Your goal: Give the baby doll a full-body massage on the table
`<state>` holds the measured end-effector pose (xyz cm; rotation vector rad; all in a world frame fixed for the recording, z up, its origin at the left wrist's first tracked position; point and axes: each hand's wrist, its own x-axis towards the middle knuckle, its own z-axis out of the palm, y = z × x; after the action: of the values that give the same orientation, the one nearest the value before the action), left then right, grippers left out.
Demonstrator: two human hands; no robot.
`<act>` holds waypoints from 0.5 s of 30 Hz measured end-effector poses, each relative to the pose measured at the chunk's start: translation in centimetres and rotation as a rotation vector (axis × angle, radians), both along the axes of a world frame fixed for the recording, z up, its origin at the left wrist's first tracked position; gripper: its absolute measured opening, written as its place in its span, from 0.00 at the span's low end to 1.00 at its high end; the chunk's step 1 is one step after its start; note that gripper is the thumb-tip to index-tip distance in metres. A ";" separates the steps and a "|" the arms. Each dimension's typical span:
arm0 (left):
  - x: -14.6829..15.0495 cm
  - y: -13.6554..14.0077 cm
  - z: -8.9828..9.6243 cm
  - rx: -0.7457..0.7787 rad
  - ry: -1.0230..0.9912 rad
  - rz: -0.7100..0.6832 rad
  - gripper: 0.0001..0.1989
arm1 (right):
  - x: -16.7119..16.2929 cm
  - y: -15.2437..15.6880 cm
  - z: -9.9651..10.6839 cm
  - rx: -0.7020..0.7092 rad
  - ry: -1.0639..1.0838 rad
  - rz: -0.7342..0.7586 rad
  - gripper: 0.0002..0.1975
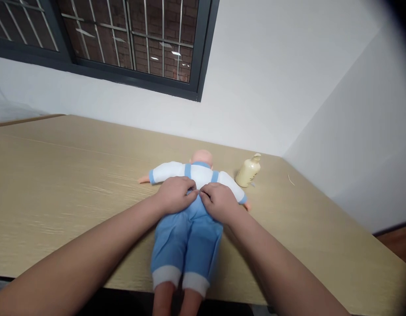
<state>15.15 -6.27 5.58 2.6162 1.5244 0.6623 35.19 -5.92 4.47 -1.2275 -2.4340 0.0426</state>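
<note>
A baby doll [203, 177] lies face down on the table with its arms spread and its bald head away from me. It wears a white top with blue straps and blue trousers [189, 237] with white cuffs. My left hand [177, 193] rests on the left of the doll's lower back, fingers curled and pinched at the trousers' waist. Opposite it, my right hand [220, 201] pinches the same waist from the right. The thumbs nearly meet at the middle; the cloth between the fingertips is mostly hidden.
A cream pump bottle [248, 172] stands beyond the doll's right-side arm. A thin pale strip [291, 179] lies farther right on the wooden table [74, 175]. White walls and a barred window [130, 39] rise behind. The doll's feet reach past the near edge.
</note>
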 end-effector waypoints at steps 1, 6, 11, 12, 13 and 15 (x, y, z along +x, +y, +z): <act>0.0 -0.1 0.3 -0.025 0.018 -0.004 0.16 | 0.1 0.0 0.2 -0.032 -0.013 0.016 0.10; 0.6 -0.8 0.3 -0.013 0.034 0.037 0.17 | -0.1 -0.4 -0.3 0.009 0.006 -0.061 0.14; 1.3 -1.5 -1.0 0.260 -0.003 0.037 0.08 | -0.9 -1.1 -1.3 0.302 0.065 -0.102 0.09; 1.3 -1.6 -1.1 0.287 -0.011 0.023 0.08 | -1.0 -1.2 -1.3 0.328 0.076 -0.100 0.10; 1.3 -1.6 -1.2 0.289 -0.020 0.013 0.09 | -1.1 -1.3 -1.2 0.330 0.076 -0.100 0.10; 1.2 -1.4 -1.2 0.226 -0.037 0.001 0.11 | -1.1 -1.3 -1.0 0.271 0.047 -0.109 0.11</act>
<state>16.37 -7.67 4.34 2.7434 1.5233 0.9286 34.06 -7.25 3.47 -1.2172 -2.2396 -0.2778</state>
